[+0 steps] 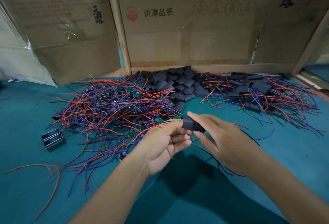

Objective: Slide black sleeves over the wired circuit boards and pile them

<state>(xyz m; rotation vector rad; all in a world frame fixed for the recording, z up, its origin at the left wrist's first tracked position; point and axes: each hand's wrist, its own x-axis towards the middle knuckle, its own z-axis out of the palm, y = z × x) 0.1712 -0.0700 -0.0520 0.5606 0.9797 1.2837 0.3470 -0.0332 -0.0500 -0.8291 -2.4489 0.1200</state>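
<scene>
Black sleeve (191,123) is up off the surface, near centre, held between both hands. Right hand (219,140) pinches it from the top and right side, forefinger laid along its upper edge, thumb underneath. Reads as keeping the tube steady and its mouth pointed left. Left hand (165,142) has its fingers curled in at the sleeve's left end, clamped on something small there. Can't see a board in it; fingers and sleeve cover that spot. Red wire (154,128) runs out left from between the fingers and more wires (217,161) trail down under the right wrist, so my guess is a wired board is going in or already mostly inside. Can't tell how far.

Layout outward from the hands looks like a left-to-right flow:
- Left, near to mid: pile of bare boards (114,106), green boards tangled in red, blue and dark wires. Stock to be sleeved, within left-hand reach.
- Far centre, against the cardboard: heap of empty sleeves (178,83), flattened black pieces. Central, so either hand can grab one.
- Far right: pile of sleeved boards (258,90), black sleeves with wires sticking out. Kept apart from the bare pile so done and undone don't mix.

Bare pile is clearly bigger than the done pile, so plenty left.

Also: a small black boxy part (52,139) sits near left on the green surface (293,161), beside the bare pile. Cardboard sheets (187,33) stand along the far edge as a backstop.
</scene>
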